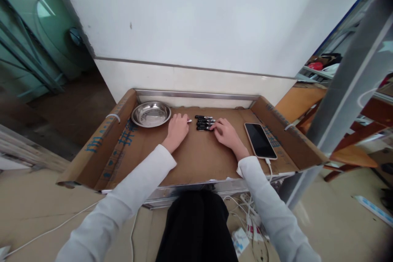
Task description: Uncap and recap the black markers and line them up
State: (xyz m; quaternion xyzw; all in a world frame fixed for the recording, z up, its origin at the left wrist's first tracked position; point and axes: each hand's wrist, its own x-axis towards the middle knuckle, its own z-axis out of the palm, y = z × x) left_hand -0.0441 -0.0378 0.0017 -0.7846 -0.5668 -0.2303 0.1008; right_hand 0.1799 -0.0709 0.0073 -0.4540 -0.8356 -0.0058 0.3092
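Observation:
Several black pens lie side by side in a row on the brown cardboard sheet that covers the table. My right hand rests just right of the row, its fingertips touching the nearest pens. My left hand lies left of the row, fingers curled round a small pen-like piece whose pale tip sticks out towards the pens. Both arms wear white sleeves.
A round steel bowl stands at the back left of the cardboard. A black phone on a white charging cable lies at the right. The cardboard's side flaps rise left and right; a white wall closes the back. Cables lie on the floor below.

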